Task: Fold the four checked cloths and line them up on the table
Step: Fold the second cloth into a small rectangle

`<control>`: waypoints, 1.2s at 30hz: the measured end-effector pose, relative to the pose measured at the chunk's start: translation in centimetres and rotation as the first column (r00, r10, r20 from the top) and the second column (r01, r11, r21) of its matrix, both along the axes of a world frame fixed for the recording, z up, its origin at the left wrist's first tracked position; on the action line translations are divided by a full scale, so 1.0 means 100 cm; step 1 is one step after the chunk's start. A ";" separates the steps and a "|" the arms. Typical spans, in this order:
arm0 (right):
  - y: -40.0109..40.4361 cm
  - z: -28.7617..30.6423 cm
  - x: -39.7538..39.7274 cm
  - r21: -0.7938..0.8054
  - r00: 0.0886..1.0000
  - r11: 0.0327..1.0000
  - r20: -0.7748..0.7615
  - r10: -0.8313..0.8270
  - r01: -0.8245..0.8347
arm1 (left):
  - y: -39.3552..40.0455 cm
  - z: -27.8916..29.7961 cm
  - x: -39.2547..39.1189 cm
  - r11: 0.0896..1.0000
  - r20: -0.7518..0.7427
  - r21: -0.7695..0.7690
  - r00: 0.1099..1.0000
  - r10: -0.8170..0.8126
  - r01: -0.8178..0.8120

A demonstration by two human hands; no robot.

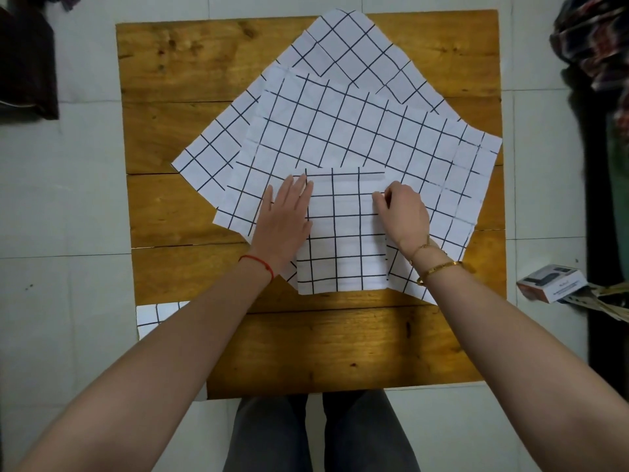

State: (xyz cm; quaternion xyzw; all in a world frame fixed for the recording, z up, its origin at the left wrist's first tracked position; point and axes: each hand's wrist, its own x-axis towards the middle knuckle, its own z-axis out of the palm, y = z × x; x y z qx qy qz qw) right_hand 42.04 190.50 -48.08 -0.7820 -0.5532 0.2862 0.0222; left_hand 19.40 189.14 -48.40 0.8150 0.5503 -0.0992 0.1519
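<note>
A folded white cloth with black checks (343, 233) lies in the middle of the wooden table (190, 206). My left hand (284, 219) lies flat, fingers together, on its left edge. My right hand (403, 212) pinches its right edge between curled fingers. Under it two unfolded checked cloths are spread out, one (381, 137) skewed across the table's right side, the other (347, 52) lying diagonally toward the far edge. A fourth checked cloth (155, 316) shows at the table's near left edge, partly hidden by my left forearm.
A small white and orange box (553, 282) lies on the floor at the right, beside papers. Dark patterned clothes (595, 42) hang at the far right. A dark object (27, 63) stands at the upper left. My knees are below the table's near edge.
</note>
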 end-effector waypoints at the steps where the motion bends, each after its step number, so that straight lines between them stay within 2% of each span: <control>1: -0.001 0.001 -0.001 0.015 1.000 1.000 0.001 0.002 -0.002 | -0.002 -0.001 0.001 1.000 -0.020 -0.015 1.000 0.003 -0.003; 4: -0.004 0.003 -0.004 0.049 1.000 0.999 0.014 -0.012 0.011 | -0.004 -0.005 0.002 0.999 -0.055 -0.046 0.998 0.018 -0.020; 6: -0.007 0.008 -0.008 0.145 0.999 0.989 0.041 -0.015 0.009 | -0.004 -0.006 0.002 0.998 -0.055 -0.055 0.998 0.022 -0.025; 8: -0.008 0.012 -0.013 0.317 0.989 0.940 0.113 0.093 -0.124 | -0.004 -0.006 0.001 0.998 -0.046 -0.054 0.998 0.037 -0.039; 10: -0.007 0.012 -0.022 0.399 0.937 0.849 0.180 0.299 -0.347 | -0.004 -0.007 0.001 0.998 -0.055 -0.045 0.997 0.044 -0.047; 13: -0.004 0.005 -0.041 0.321 0.783 0.716 0.194 0.591 -0.620 | -0.004 -0.009 0.000 0.998 -0.080 -0.045 0.996 0.048 -0.052; 16: -0.001 -0.001 -0.062 0.157 0.704 0.687 0.214 0.677 -0.709 | -0.004 -0.010 -0.002 0.998 -0.095 -0.032 0.994 0.050 -0.053; 20: 0.006 -0.006 -0.076 0.026 0.676 0.692 0.240 0.696 -0.722 | -0.002 -0.013 -0.005 0.999 -0.113 -0.033 0.993 0.036 -0.040; 25: 0.005 -0.008 -0.069 -0.010 0.662 0.687 0.255 0.705 -0.727 | 0.001 -0.012 -0.009 0.997 -0.093 -0.061 0.995 0.037 -0.043; 30: -0.007 -0.008 -0.033 0.001 0.766 0.791 0.249 0.593 -0.612 | 0.003 -0.011 -0.010 0.994 -0.049 -0.089 0.997 0.054 -0.058; 34: -0.012 -0.004 -0.005 0.063 0.884 0.899 0.225 0.411 -0.434 | 0.004 -0.010 -0.011 0.993 -0.030 -0.099 0.998 0.055 -0.058; 36: -0.012 -0.001 -0.001 0.075 0.897 0.911 0.221 0.382 -0.407 | 0.004 -0.010 -0.012 0.994 -0.022 -0.095 0.998 0.052 -0.053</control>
